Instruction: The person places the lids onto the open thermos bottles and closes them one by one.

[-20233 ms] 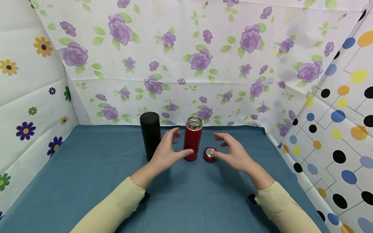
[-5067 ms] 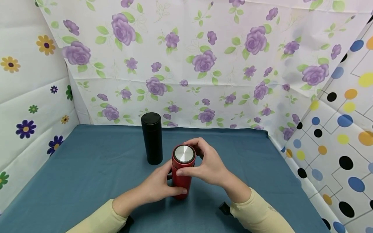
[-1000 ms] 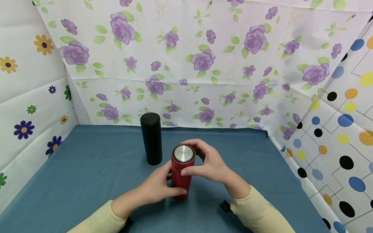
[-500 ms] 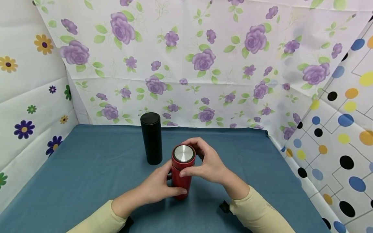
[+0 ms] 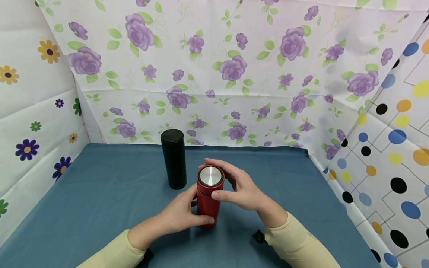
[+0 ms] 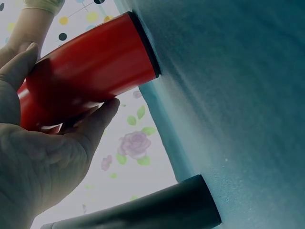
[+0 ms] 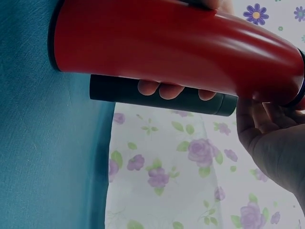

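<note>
A glossy red cylindrical flask [image 5: 209, 206] stands upright on the blue cloth-covered desk [image 5: 100, 193], its round silver-topped red lid [image 5: 210, 176] on. The left hand [image 5: 177, 214] grips its body; the right hand [image 5: 244, 190] curls around the lid's edge. A matte black cylindrical flask [image 5: 173, 162] stands behind, to the left.

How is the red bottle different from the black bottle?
The red bottle has a shiny silver disc on top; the black bottle has a plain dark top.
The left hand and right hand grip the red bottle; neither touches the black bottle.
Both are tall, round and stand upright on the blue cloth.
</note>
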A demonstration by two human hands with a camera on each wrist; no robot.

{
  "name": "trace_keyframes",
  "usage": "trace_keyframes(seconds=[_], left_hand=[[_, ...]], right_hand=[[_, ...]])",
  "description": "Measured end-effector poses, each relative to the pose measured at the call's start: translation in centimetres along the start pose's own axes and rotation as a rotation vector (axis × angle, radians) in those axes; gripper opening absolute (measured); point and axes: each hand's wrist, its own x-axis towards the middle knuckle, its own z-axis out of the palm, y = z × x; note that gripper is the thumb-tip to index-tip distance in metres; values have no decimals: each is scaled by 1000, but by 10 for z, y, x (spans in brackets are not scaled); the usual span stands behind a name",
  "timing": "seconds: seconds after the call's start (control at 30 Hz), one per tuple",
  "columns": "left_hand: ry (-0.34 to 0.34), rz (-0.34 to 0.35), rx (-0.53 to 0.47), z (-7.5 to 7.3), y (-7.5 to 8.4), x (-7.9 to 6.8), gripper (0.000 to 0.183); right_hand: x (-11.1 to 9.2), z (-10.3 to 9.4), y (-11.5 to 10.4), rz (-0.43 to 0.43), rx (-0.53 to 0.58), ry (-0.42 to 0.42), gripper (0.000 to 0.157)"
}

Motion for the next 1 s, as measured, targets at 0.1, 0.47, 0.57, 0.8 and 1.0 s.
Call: trace_keyframes(seconds=[0.1,0.47,0.57,0.8,1.0], left_hand=[[-1,-3,9,0,-1,0,82],[-14,-12,2,-1,-3,-1,78],[-16,-13,-1,-1,-2,0,79],[-21,-11,-4,-1,-2,1,76],[-21,-4,-1,-1,-2,1,77]], right_hand=[[-1,-1,-1,30,-23,11,69],[-2,-2,0,62,-40,66,63],[-3,-1,2,58,-58,83,64],[-2,0,3,33,-108,108,67],[-2,1,4,21,-141,128,67]])
